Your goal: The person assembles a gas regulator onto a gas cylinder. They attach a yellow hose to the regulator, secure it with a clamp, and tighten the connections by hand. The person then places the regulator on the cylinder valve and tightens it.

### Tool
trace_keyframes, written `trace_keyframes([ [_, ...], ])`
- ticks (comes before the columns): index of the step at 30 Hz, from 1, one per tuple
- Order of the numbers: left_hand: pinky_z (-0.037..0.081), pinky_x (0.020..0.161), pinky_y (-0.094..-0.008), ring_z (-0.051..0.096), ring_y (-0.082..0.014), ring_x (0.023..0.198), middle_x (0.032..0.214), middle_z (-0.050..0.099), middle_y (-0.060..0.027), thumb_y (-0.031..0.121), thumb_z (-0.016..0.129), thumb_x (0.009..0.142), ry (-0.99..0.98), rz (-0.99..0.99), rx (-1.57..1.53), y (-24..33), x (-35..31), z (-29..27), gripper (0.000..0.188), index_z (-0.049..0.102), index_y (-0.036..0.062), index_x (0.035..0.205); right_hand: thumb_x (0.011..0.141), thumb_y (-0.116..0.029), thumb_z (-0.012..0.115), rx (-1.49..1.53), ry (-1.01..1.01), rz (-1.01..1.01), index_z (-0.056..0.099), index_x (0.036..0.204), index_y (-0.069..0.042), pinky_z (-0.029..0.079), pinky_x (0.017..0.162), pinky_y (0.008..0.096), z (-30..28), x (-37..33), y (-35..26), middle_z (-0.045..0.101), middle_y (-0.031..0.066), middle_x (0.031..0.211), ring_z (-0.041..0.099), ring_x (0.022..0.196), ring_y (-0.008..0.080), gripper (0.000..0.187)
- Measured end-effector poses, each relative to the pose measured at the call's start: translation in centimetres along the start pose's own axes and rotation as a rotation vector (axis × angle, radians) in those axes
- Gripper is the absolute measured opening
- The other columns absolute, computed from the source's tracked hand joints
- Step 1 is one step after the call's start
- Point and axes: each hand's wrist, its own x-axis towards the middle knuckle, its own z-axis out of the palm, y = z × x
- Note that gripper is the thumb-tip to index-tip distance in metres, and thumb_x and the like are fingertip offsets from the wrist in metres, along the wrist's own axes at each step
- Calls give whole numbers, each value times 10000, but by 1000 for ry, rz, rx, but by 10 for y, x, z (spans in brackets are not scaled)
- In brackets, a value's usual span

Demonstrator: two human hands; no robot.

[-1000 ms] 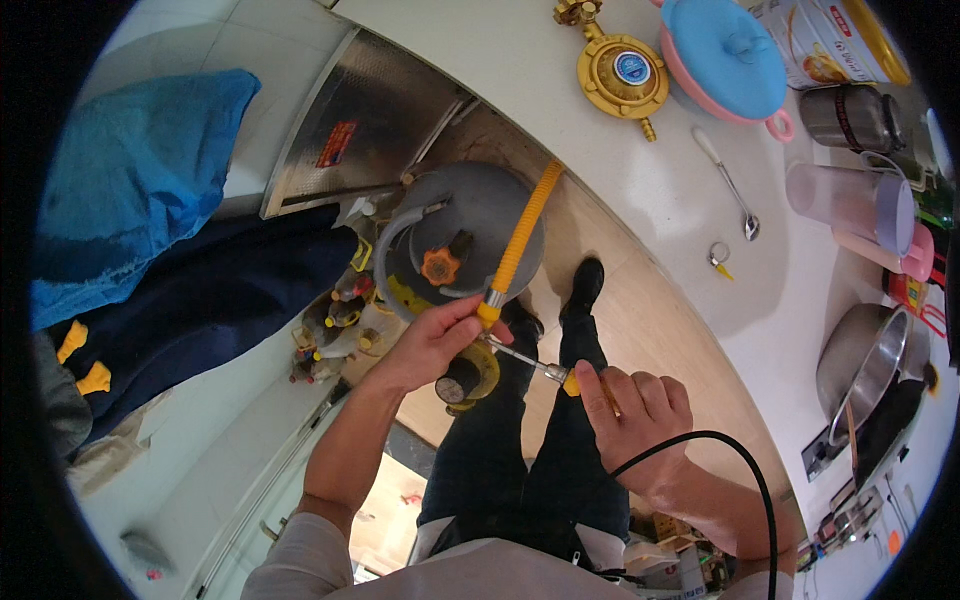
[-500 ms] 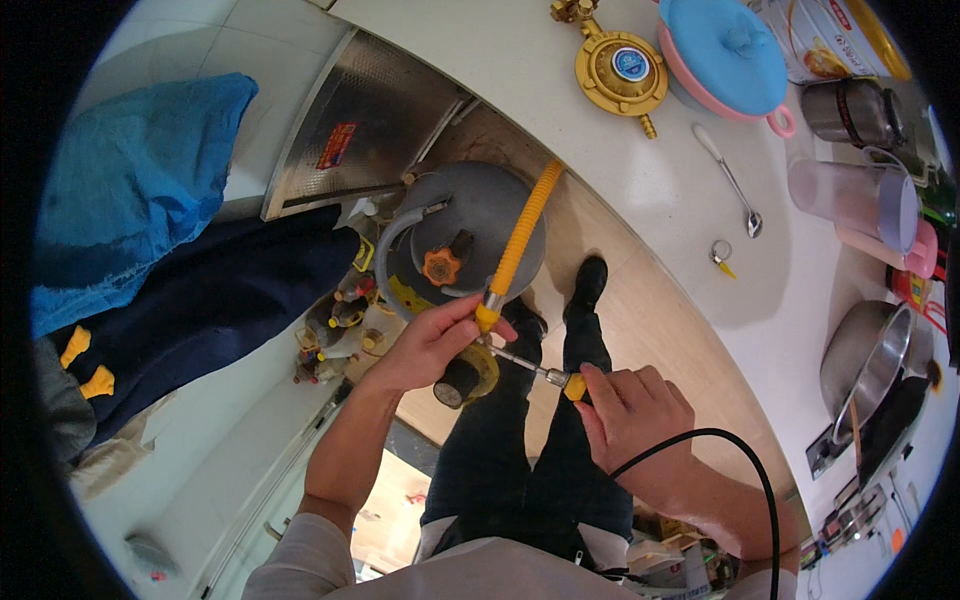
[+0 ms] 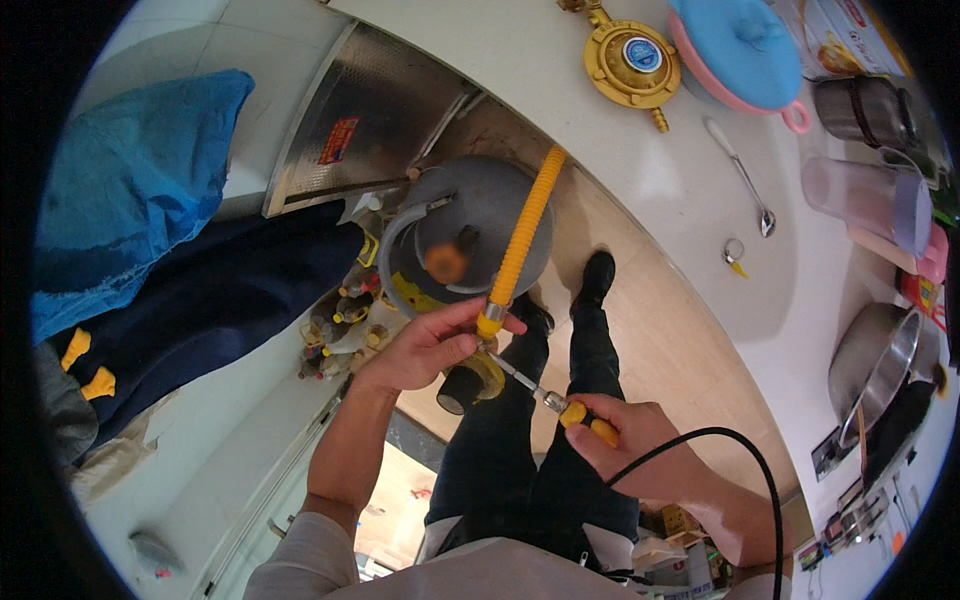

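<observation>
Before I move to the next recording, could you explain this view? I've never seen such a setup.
There's no robot: a person works with two bare hands. The view comes from the left of two fisheye cameras worn on the head, looking down, so straight edges bend.

The left hand holds the yellow hose near its lower end. The right hand grips a screwdriver, its tip near that end.

On the white counter, at right, lie a gold-coloured round fitting, a spoon and a small ring clamp.
</observation>
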Motion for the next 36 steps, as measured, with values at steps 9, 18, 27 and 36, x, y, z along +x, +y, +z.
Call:
trace_keyframes([
  [9, 544, 1006, -382, 666, -198, 1060, 1164, 647, -81, 399, 697, 1003, 89, -53, 27, -22, -6, -5, 704, 458, 21, 1546, 884, -184, 812, -663, 546, -372, 739, 1210, -63, 442, 702, 358, 15, -5, 9, 702, 105, 914, 595, 784, 211, 356],
  [18, 552, 993, -390, 678, -203, 1063, 1136, 663, -81, 373, 643, 1037, 75, -85, -92, -14, -1, 0, 667, 450, -12, 1547, 833, -92, 782, -485, 838, -477, 698, 1142, -114, 456, 792, 456, 14, -19, 60, 669, 109, 967, 613, 859, 297, 321],
  [27, 585, 923, -406, 717, -250, 1001, 1068, 690, -117, 295, 591, 1046, 134, -215, -342, 0, 4, 4, 620, 441, -37, 1547, 1011, -94, 657, -585, 1457, -6, 569, 1343, -10, 491, 976, 447, -77, -45, 187, 604, 174, 1197, 586, 1116, 350, 354],
  [36, 532, 1049, -360, 678, -206, 1140, 1227, 687, -114, 223, 573, 1078, -2, -189, -345, 1, -4, -10, 545, 442, 11, 1563, 996, -91, 651, -761, 1543, -16, 536, 1405, -2, 427, 1064, 485, -102, -30, 202, 558, 217, 1314, 544, 1202, 388, 434],
])
